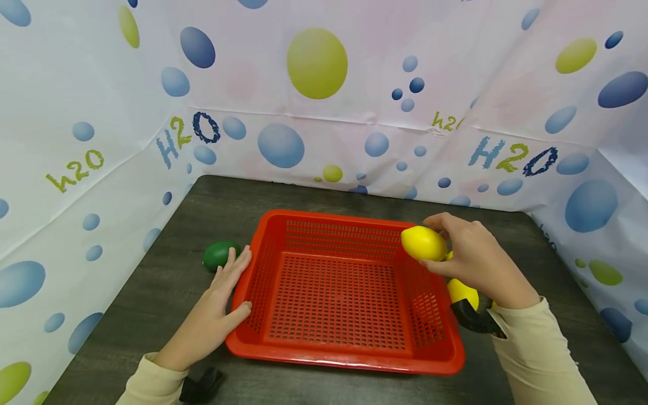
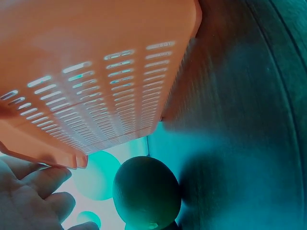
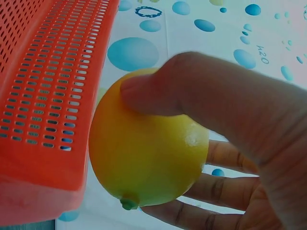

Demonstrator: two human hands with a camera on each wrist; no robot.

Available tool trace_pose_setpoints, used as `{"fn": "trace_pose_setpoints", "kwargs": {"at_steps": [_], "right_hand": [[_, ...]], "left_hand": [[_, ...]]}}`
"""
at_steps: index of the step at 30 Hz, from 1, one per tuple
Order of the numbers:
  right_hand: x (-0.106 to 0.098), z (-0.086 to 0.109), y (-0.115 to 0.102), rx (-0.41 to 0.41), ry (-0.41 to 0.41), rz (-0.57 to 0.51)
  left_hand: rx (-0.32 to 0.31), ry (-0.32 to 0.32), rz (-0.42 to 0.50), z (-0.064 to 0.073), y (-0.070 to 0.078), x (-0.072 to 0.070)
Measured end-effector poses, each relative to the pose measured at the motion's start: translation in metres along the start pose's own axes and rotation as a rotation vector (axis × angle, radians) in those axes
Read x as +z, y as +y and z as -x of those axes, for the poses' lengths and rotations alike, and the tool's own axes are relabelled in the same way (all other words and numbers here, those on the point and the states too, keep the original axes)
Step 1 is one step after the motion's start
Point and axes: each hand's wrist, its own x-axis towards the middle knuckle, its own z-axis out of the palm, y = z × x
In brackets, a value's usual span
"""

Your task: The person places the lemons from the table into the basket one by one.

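My right hand (image 1: pixel 476 256) grips a yellow lemon (image 1: pixel 424 243) above the right rim of a red plastic basket (image 1: pixel 344 360). The right wrist view shows the thumb pressed on the lemon (image 3: pixel 148 143), its green stem end pointing down, with fingers around the far side. My left hand (image 1: pixel 216 315) touches the basket's left rim with its fingers extended and the thumb apart. Just beyond those fingers, a dark green fruit (image 1: pixel 220 255) lies on the table outside the basket. The left wrist view also shows this green fruit (image 2: pixel 147 191) beside the slotted wall. No fruit shows inside the basket.
More yellow lemons (image 1: pixel 463 292) lie right of the basket, partly hidden by my right hand and wrist. The dark wooden table (image 1: pixel 167 270) is bordered by a white sheet (image 1: pixel 324 140) with coloured dots and H2O lettering at the back and sides.
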Motion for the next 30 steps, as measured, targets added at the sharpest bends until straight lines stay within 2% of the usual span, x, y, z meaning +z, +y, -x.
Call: {"fn": "trace_pose_setpoints", "kwargs": {"at_steps": [18, 30], "right_hand": [[0.017, -0.023, -0.020, -0.090, 0.002, -0.036], [0.025, -0.031, -0.026, -0.109, -0.012, -0.044]], "left_hand": [[0.022, -0.013, 0.021, -0.001, -0.002, 0.000], [0.024, -0.007, 0.005, -0.004, -0.002, -0.001]]}}
